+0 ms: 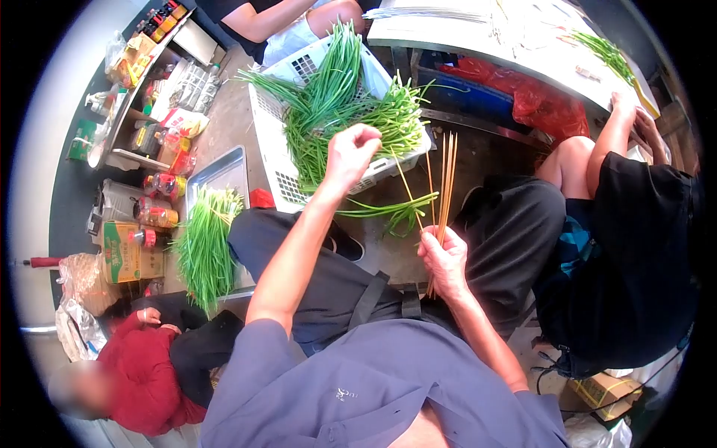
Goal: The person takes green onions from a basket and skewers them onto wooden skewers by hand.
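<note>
My right hand [444, 257] is closed around several thin bamboo skewers [447, 183], most pointing up in a loose bundle. One skewer leans away to the left, and a small bunch of green chives [403, 213] hangs across it, apparently pierced. My left hand [349, 155] is raised over the near edge of a white plastic basket [275, 160], thumb and fingers pinched together; whatever is between them, if anything, cannot be made out. Loose chives [328, 112] fill the basket, their pale cut ends toward the right, close to my left fingertips.
More chives [205, 250] lie across a metal tray [224, 173] at my left. Bottles and jars [160, 187] line the left wall. A white table [523, 45] stands ahead, red plastic bags [549, 108] beneath it. People sit at left, right and ahead.
</note>
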`<state>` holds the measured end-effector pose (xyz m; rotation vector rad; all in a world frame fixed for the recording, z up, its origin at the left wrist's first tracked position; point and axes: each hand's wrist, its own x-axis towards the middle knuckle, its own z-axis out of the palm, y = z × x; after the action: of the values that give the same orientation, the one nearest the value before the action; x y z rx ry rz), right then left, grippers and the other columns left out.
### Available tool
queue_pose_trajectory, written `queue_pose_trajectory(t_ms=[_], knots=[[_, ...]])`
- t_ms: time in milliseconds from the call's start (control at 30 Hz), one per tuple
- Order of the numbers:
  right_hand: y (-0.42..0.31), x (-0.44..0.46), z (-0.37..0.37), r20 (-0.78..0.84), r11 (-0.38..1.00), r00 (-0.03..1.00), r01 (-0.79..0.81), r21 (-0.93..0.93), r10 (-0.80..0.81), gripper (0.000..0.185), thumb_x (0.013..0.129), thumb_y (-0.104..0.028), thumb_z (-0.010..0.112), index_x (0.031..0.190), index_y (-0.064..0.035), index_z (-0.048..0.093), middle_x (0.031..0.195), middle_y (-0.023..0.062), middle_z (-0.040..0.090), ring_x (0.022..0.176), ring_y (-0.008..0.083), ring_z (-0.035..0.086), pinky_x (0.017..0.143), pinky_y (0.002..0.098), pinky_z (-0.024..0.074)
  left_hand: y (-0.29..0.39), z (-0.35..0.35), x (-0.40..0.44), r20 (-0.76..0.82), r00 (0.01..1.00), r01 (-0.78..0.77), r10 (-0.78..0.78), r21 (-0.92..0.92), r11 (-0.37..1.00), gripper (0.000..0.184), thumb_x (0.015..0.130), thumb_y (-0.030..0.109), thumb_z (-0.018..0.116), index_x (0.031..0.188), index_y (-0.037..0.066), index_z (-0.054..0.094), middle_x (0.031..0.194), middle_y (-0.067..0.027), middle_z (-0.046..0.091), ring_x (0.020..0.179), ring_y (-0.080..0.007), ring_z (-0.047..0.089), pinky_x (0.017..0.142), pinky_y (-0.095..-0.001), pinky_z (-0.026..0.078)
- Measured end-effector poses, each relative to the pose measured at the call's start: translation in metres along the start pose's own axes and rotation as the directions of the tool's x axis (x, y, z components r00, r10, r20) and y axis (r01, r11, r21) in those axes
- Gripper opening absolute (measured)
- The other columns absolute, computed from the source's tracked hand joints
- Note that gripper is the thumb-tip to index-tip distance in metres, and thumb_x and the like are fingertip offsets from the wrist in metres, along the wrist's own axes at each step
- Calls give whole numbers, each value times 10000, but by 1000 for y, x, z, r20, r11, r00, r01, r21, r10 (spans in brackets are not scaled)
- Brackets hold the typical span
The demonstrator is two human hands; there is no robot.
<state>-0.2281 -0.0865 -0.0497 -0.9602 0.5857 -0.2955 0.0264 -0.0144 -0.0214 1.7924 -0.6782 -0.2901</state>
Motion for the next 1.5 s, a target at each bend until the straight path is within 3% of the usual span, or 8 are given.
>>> queue_pose_trajectory(t_ms=[100, 333, 400, 467, 633, 1200, 1333, 1500], knots=[[3, -1, -1, 22, 999, 999, 29, -27, -28, 120, 901, -162, 632, 945, -51, 616, 669, -25, 578, 505, 7, 414, 459, 155, 297, -20, 2, 31, -7, 984, -167, 179, 319, 933, 143, 760, 103, 666, 881, 33, 695, 807, -40, 678, 684, -94, 593, 638, -243, 469], [2, -4, -10, -4, 1000, 1000, 13, -2, -13, 120, 900, -165, 637, 943, -55, 615, 670, -26, 580, 518, 11, 417, 470, 161, 297, -39, 10, 62, 162, 941, -338, 297, 418, 843, 176, 736, 156, 675, 862, 35, 693, 838, -65, 669, 725, -146, 611, 667, -281, 480], [2, -3, -9, 1, 1000, 1000, 7, -5, -7, 122, 900, -167, 638, 943, -55, 615, 670, -25, 580, 521, 11, 419, 472, 160, 298, -39, 7, 59, 188, 948, -312, 258, 375, 873, 162, 691, 158, 668, 819, 60, 681, 818, -89, 635, 790, -264, 619, 732, -354, 493], [2, 0, -8, 6, 1000, 1000, 6, -8, -6, 124, 899, -168, 640, 943, -55, 615, 670, -24, 581, 523, 12, 421, 475, 159, 300, -39, 5, 57, 214, 964, -206, 160, 213, 955, 156, 728, 116, 698, 864, 44, 671, 809, -24, 624, 740, -93, 571, 664, -248, 463], [5, 0, -10, -6, 1000, 1000, 3, -23, -3, 128, 902, -173, 637, 943, -54, 615, 668, -23, 579, 509, 14, 415, 464, 162, 298, -32, 0, 47, 243, 939, -321, 245, 357, 877, 104, 761, 90, 693, 800, 29, 618, 803, 0, 605, 727, -67, 546, 651, -224, 448], [0, -4, -4, 1, 1000, 1000, 21, -12, -21, 110, 907, -156, 621, 951, -55, 619, 660, -26, 573, 501, 9, 408, 456, 160, 286, 63, -37, 15, 3, 987, -137, 158, -487, 863, 87, 872, -25, 607, 951, 11, 607, 886, -84, 686, 740, -128, 649, 698, -242, 500], [1, -4, -4, -14, 1000, 1000, 23, 1, -23, 108, 905, -153, 624, 947, -53, 620, 659, -27, 573, 492, 8, 400, 455, 157, 279, 82, -49, 20, -64, 979, -201, 194, -457, 867, 127, 861, -12, 627, 987, 10, 629, 879, -70, 686, 758, -109, 624, 694, -231, 498], [0, -4, -3, 12, 999, 999, 37, 3, -37, 111, 901, -156, 631, 943, -54, 620, 663, -26, 575, 502, 9, 403, 459, 161, 286, 39, -29, 2, 91, 996, 35, 0, -383, 923, 104, 830, -22, 643, 930, 5, 637, 894, -82, 684, 766, -127, 617, 714, -249, 508]])
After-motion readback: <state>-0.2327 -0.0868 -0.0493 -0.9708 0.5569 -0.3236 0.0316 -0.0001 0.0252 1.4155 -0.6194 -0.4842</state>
